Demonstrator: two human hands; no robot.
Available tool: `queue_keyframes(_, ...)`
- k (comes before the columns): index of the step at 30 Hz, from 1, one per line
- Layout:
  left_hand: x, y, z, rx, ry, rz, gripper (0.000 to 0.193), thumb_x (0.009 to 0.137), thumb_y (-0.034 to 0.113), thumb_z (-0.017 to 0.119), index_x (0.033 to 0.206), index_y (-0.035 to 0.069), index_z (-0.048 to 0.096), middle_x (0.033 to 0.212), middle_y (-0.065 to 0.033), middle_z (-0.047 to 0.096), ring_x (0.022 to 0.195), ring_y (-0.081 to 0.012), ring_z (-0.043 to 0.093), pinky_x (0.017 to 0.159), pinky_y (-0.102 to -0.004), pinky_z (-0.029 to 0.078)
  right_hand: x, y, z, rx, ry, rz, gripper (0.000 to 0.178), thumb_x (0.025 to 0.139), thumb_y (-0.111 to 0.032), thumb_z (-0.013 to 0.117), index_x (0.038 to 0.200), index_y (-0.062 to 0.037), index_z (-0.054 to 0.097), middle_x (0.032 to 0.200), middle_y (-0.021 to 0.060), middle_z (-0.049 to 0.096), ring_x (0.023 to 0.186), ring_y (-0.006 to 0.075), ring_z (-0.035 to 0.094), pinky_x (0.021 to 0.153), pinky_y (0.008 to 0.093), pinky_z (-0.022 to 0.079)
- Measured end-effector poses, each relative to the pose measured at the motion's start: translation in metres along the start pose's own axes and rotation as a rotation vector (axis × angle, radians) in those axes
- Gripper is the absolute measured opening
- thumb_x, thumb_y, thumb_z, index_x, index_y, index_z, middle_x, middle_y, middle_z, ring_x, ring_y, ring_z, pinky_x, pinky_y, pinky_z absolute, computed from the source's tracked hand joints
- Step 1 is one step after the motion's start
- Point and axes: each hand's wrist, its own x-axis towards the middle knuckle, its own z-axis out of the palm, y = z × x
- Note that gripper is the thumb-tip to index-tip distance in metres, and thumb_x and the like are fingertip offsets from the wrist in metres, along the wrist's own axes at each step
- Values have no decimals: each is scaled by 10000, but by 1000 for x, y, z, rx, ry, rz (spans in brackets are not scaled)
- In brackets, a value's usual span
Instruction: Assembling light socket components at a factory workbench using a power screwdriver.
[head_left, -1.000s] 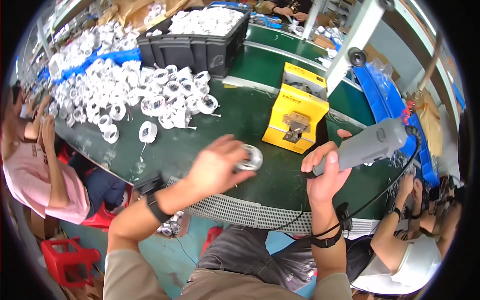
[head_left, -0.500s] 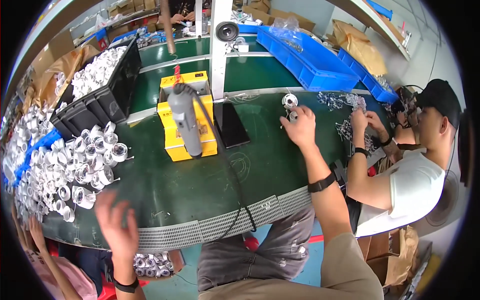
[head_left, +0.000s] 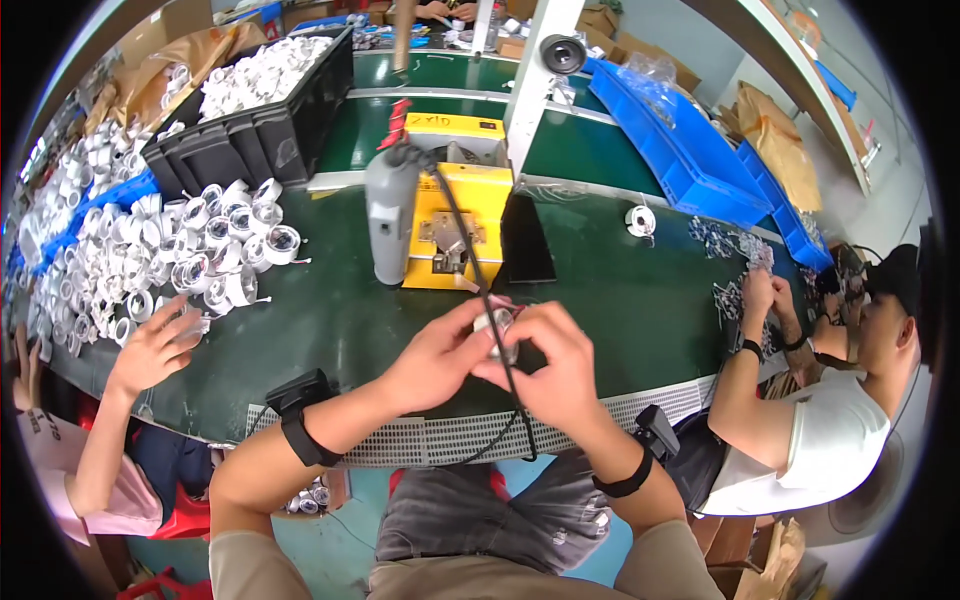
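In front of the yellow fixture, my left hand (head_left: 440,358) and my right hand (head_left: 555,365) meet over the green table. Between their fingertips is a small white round housing (head_left: 497,328), partly hidden by the fingers and a black cable. Thin reddish wires show beside it. Just beyond stands the yellow fixture (head_left: 455,190) with a metal plate on its front. A grey cylindrical power tool (head_left: 386,225) hangs at its left side, its black cable (head_left: 468,245) passing in front of my hands. Farther right, another white round housing (head_left: 640,221) lies alone.
A heap of white round housings (head_left: 180,240) covers the left side, beside a black crate (head_left: 240,135) full of white parts. A dark flat panel (head_left: 527,240) lies right of the fixture. Blue trays (head_left: 690,150) stand back right. Co-workers' hands (head_left: 155,345) reach in left and right.
My left hand has come in from the left and my right hand from the right, joining around one housing. The view has shifted; a co-worker's hand now reaches to the heap at left.
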Motion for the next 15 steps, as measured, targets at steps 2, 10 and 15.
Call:
queue_keyframes(2,-1,-4,-14,-56,33,126,406,987,193,531,1332,2,435,1129,-63,577,988,-111,566,833,-270,489,14,4,-6,32,124,-14,262,694,-46,751,890,-12,580,916,82,583,807,176,574,696,292,481)
queue_keyframes(10,-5,1,-33,150,143,138,328,1004,278,483,1181,12,557,1045,-26,609,922,-76,556,771,-243,472,35,36,10,716,-398,515,178,947,-138,582,1000,29,617,1038,83,636,954,131,597,824,265,485)
queue_keyframes(15,-6,0,-36,171,220,10,325,1019,269,437,1092,-5,595,953,-51,642,830,-90,597,729,-247,499,27,37,11,848,-351,388,109,915,-84,596,941,21,605,849,90,622,780,141,567,705,264,449)
